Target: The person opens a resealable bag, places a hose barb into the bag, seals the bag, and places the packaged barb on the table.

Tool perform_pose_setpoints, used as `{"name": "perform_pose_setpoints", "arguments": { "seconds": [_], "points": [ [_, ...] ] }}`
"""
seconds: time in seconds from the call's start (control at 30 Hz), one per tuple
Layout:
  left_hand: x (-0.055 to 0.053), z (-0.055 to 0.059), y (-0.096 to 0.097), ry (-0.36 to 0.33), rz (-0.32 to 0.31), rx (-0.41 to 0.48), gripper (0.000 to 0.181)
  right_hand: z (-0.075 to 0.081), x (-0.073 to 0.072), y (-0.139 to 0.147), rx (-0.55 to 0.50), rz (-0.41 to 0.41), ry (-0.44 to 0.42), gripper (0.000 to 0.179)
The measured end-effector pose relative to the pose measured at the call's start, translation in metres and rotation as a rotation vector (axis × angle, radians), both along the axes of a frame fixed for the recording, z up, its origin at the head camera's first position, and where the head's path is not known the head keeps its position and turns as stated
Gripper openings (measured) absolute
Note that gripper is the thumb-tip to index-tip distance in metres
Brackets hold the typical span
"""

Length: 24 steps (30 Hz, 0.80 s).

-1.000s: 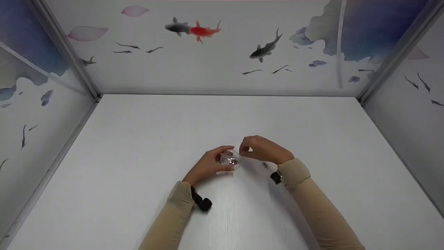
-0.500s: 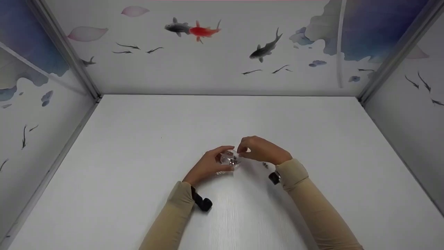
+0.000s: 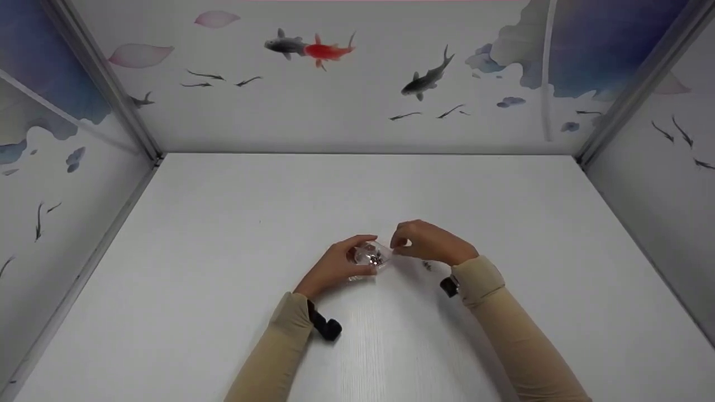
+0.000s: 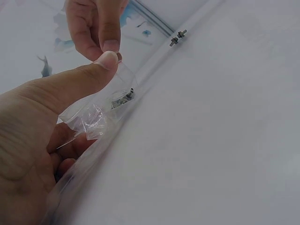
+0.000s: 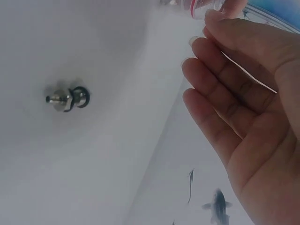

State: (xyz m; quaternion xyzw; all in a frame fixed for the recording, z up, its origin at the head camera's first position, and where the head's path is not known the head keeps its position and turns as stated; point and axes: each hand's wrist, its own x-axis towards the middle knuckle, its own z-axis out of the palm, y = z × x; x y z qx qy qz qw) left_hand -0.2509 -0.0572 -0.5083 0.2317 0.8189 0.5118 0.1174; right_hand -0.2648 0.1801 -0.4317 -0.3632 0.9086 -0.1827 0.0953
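Observation:
A clear plastic bag (image 3: pixel 384 258) with small metal parts (image 4: pixel 123 98) inside is held in my left hand (image 3: pixel 335 261), thumb on the near side and fingers on the far side. At the bag's right edge my right hand (image 3: pixel 434 243) pinches the plastic between thumb and forefinger. A red line shows on the bag (image 5: pixel 193 7) in the right wrist view, where most of it is out of frame. Below the right hand, small metal fittings (image 5: pixel 69 98) with dark rings lie on the table, apart from both hands.
The white table (image 3: pixel 251 190) spreads around both hands. Upright panels printed with fish (image 3: pixel 357 111) close it off at the back and both sides. A black wrist camera (image 3: pixel 329 329) sits on the left wrist, another black camera (image 3: pixel 449 287) on the right.
My right hand first shifts slightly left, then back to the right, drawing the bag's edge out with it. The left hand stays in place, and the loose fittings have not moved.

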Motion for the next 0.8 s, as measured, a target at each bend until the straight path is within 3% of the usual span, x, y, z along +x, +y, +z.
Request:
{"name": "perform_pose_setpoints", "arguments": {
  "seconds": [0.8],
  "points": [
    [-0.002,-0.001,0.0,0.035,-0.019,-0.02,0.068,-0.003,0.004,0.034,0.094,-0.157,-0.152,0.012]
  ]
}}
